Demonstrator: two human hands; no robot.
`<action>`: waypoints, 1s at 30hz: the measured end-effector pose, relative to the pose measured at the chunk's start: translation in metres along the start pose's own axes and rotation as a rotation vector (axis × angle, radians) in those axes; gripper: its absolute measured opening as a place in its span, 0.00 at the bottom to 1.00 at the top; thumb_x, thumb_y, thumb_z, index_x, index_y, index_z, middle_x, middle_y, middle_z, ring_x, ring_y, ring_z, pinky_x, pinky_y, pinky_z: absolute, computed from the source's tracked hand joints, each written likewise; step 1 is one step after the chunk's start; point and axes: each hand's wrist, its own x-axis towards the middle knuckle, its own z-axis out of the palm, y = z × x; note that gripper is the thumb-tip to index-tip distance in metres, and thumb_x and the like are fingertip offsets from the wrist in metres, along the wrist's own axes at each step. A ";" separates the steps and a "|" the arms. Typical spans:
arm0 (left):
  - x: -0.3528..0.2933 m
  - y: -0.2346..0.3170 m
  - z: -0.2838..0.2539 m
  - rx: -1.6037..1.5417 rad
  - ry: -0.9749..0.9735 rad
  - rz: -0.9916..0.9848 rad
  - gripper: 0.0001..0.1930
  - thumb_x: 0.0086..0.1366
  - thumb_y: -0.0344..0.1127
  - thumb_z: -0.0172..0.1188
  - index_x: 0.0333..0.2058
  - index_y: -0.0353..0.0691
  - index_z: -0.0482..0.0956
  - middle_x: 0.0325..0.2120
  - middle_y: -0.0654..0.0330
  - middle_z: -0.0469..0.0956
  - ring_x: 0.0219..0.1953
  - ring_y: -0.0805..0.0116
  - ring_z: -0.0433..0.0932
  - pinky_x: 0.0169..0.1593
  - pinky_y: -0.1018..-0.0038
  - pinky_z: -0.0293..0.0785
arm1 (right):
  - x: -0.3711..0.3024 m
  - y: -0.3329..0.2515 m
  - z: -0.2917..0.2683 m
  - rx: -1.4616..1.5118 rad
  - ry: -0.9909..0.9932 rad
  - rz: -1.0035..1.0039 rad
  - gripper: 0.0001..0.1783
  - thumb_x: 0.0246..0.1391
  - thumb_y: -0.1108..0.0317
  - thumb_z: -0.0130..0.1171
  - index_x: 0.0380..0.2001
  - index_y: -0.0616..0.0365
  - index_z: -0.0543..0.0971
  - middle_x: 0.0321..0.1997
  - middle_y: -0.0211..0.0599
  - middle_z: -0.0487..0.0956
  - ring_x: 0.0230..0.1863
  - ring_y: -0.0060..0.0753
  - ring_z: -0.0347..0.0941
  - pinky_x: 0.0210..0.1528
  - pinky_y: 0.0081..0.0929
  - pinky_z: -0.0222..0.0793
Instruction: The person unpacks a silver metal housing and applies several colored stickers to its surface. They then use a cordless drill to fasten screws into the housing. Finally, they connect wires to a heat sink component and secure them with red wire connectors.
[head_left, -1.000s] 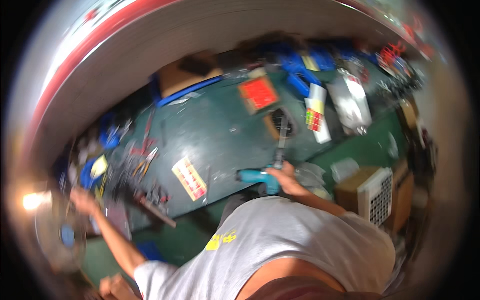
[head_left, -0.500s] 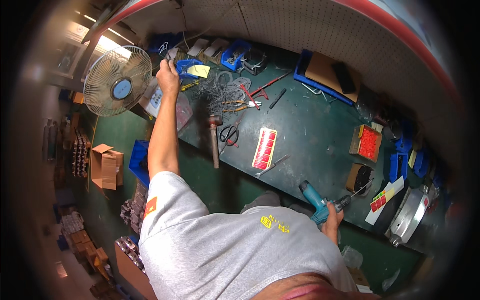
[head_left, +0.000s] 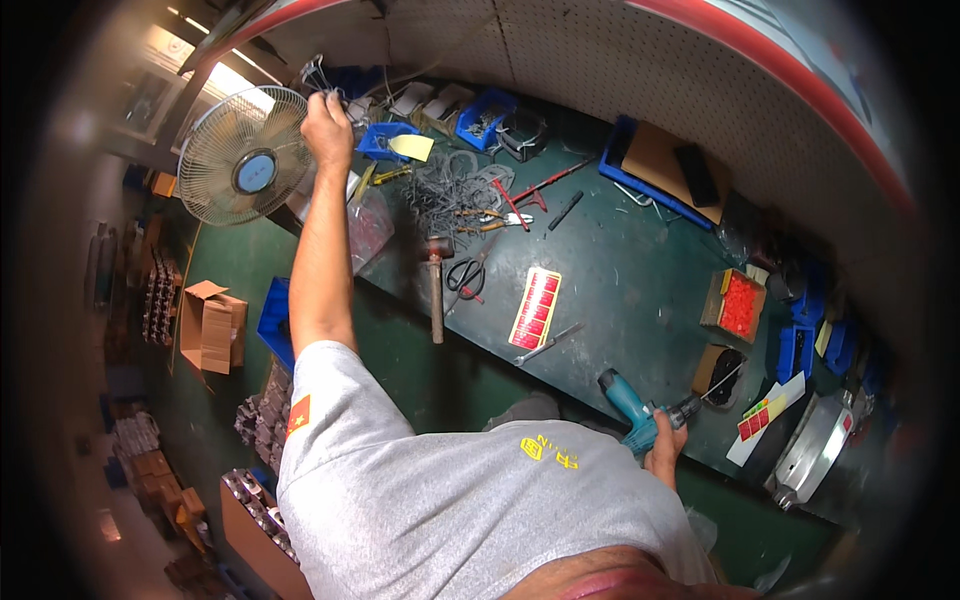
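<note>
My left arm stretches to the far left of the workbench (head_left: pixel 610 270). My left hand (head_left: pixel 328 130) is closed around some thin, pale grey wire-like pieces (head_left: pixel 315 74), whose ends stick up past the fingers; their exact kind is unclear. The fan lies to its left and a blue bin (head_left: pixel 384 141) holding a yellow slip to its right. At the bench's front edge, my right hand (head_left: pixel 664 450) grips a teal power drill (head_left: pixel 627 396). A long, thin bit (head_left: pixel 722 378) points away to the right. A tangled pile of grey wire-like pieces (head_left: pixel 450 192) sits on the bench.
A standing fan (head_left: pixel 245 160) is close to my left arm. A hammer (head_left: pixel 436 290) overhangs the front edge, near black-handled scissors (head_left: pixel 465 275), pliers (head_left: pixel 490 220) and a red-and-yellow label sheet (head_left: pixel 536 308). A box of red parts (head_left: pixel 737 303) and a silver metal canister (head_left: pixel 812 450) stand right.
My left hand has moved slightly farther away and left, and the pieces in it rise higher. The view has shifted a little. My right hand keeps its hold on the drill.
</note>
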 end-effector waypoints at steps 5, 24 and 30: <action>0.075 0.033 -0.038 0.017 0.128 0.103 0.09 0.71 0.36 0.57 0.39 0.36 0.80 0.27 0.54 0.86 0.30 0.53 0.86 0.34 0.61 0.79 | -0.005 -0.012 0.013 0.005 -0.008 0.014 0.23 0.50 0.74 0.69 0.50 0.63 0.76 0.45 0.34 0.79 0.46 0.33 0.75 0.52 0.30 0.70; -0.112 0.179 0.042 -0.469 -0.490 0.097 0.13 0.78 0.37 0.53 0.48 0.31 0.77 0.36 0.54 0.83 0.36 0.67 0.79 0.43 0.71 0.77 | -0.036 -0.058 -0.053 0.066 0.110 -0.122 0.17 0.46 0.68 0.73 0.36 0.58 0.76 0.32 0.29 0.77 0.34 0.24 0.73 0.40 0.29 0.73; -0.182 0.385 0.045 -0.824 -0.582 0.148 0.12 0.77 0.36 0.53 0.45 0.32 0.77 0.32 0.59 0.81 0.35 0.73 0.75 0.42 0.74 0.74 | -0.043 -0.075 -0.142 0.108 0.186 -0.213 0.16 0.47 0.68 0.73 0.34 0.59 0.75 0.32 0.29 0.76 0.35 0.23 0.73 0.41 0.28 0.73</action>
